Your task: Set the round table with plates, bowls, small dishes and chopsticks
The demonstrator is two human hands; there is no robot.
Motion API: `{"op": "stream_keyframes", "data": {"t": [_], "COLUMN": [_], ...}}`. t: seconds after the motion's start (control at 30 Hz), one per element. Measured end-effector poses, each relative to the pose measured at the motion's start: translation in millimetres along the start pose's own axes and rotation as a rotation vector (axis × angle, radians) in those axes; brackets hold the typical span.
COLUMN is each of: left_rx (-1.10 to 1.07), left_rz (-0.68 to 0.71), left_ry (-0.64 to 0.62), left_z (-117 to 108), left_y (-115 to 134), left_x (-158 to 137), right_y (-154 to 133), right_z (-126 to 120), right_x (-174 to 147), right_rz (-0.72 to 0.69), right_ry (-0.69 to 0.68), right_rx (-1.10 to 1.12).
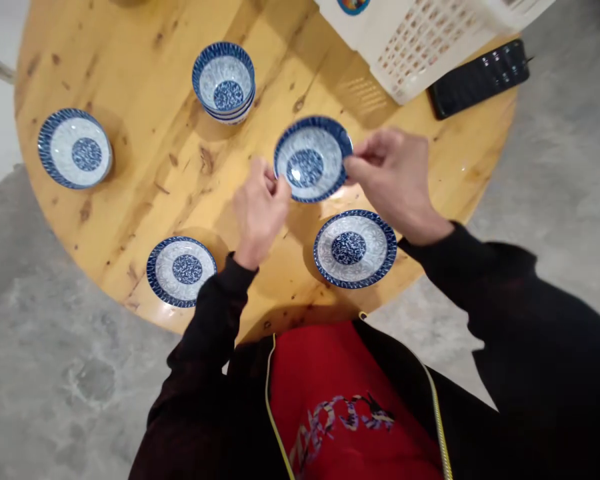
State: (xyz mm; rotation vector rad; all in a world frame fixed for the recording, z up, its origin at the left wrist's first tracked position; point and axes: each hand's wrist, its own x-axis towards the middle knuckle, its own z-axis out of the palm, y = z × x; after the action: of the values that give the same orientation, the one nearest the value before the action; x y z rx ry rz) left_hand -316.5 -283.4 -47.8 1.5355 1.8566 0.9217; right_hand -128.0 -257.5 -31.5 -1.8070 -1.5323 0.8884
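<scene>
A blue-and-white plate [313, 141] with a dark patterned rim is held up over the table, slightly tilted. My left hand [263, 210] pinches its lower left edge, fingers closed. On the opposite side, my right hand [397, 177] grips the right rim between thumb and fingers. Below the held plate, a matching plate [355, 248] lies close to the table's near edge. Another plate [181, 271] rests beside my left sleeve. Farther left sits a similar plate [75, 148]. Beyond my left hand stands a stack of blue-and-white bowls [224, 83].
A round wooden table [145, 167] carries everything. At the back right stands a white perforated plastic basket [420, 47], with a black phone [480, 79] beside it near the table edge. Grey floor [55, 320] surrounds the table.
</scene>
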Motion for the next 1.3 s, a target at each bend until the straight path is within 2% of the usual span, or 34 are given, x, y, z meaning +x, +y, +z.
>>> {"op": "stream_keyframes", "data": {"t": [0.1,0.2,0.33,0.43,0.63,0.8,0.97,1.13,1.23,1.3], "left_rx": [-0.031,-0.073,-0.057,-0.009,0.063,0.096,0.136,0.203,0.174,0.160], "left_rz": [-0.047,-0.090,-0.152,-0.165,-0.137,-0.128,-0.194,-0.205,-0.228,-0.274], "left_ry": [-0.148,-0.276,-0.396,-0.411,-0.394,-0.392,-0.448,-0.491,-0.422,-0.324], "left_z": [32,56,74,81,87,90,86,81,69,53], "left_y": [4,4,2,0,-2,-1,4,6,2,-5], "left_x": [-55,-97,-130,-142,-146,-143,-145,-145,-129,-105], "right_y": [47,89,123,137,154,151,140,147,141,127], "right_z": [-19,-33,-40,-38,-32,-35,-43,-50,-61,-67], "right_x": [-52,-95,-130,-139,-138,-135,-134,-129,-112,-92], "right_rz": [0.111,0.206,0.279,0.291,0.313,0.324,0.336,0.301,0.245,0.163], "right_ry": [0.069,0.117,0.138,0.129,0.126,0.124,0.032,-0.068,-0.046,-0.023], "right_rx": [0.079,0.102,0.104,0.116,0.150,0.125,0.004,-0.093,-0.188,-0.243]}}
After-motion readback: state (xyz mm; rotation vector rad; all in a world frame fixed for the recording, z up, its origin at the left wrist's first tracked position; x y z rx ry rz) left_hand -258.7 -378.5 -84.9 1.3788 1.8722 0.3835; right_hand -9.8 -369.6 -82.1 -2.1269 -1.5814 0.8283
